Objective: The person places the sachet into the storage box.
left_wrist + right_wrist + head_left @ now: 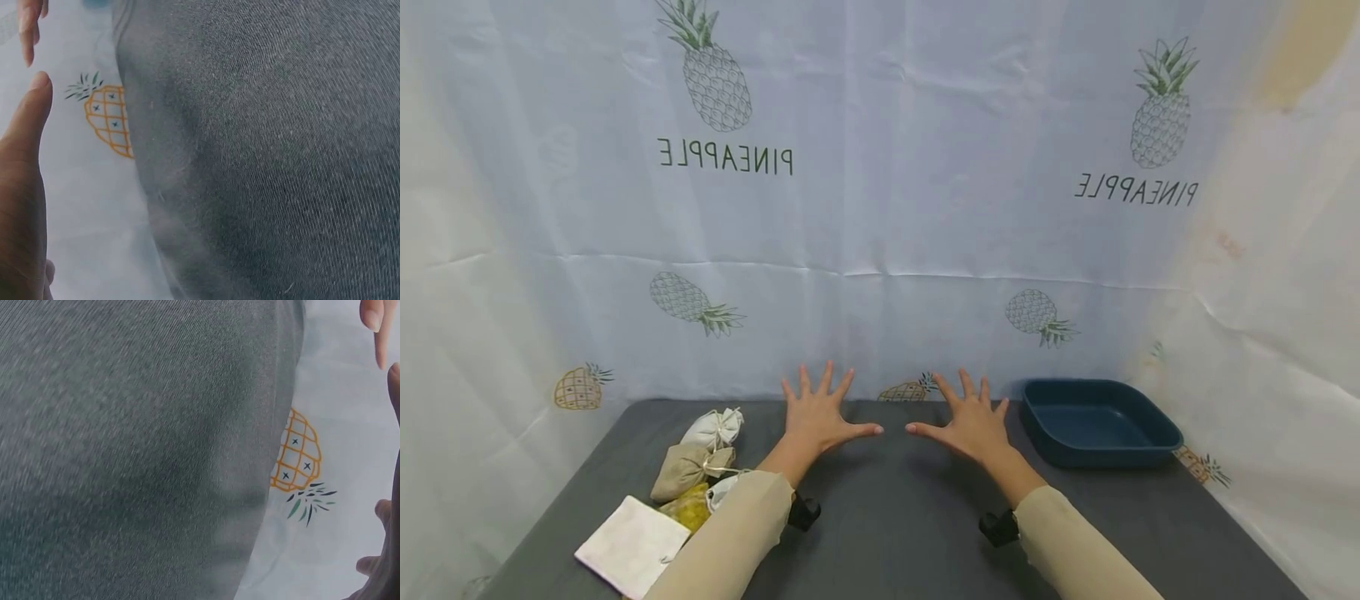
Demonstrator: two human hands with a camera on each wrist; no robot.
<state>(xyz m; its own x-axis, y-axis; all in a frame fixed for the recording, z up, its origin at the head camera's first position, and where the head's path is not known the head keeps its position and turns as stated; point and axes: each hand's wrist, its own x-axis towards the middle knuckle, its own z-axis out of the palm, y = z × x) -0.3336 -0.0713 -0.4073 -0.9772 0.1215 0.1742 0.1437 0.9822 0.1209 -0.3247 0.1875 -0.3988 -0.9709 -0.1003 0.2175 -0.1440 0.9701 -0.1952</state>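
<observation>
Both hands hover, fingers spread wide, over the far middle of the grey table [887,517]. My left hand [823,412] and my right hand [970,421] hold nothing; their thumbs point toward each other with a small gap between. Left of the left arm lies a cluster of small cloth pouches [700,458]: a white one [713,427], a beige one [685,471] and a yellow one [688,508]. A flat white cloth bag [632,546] lies at the front left. In the left wrist view the thumb [22,181] shows against the grey cloth.
A dark blue tray [1101,423] with nothing in it stands at the back right. A white pineapple-print sheet [887,208] hangs behind and on both sides of the table; its orange pineapple [297,453] lies at the table's far edge.
</observation>
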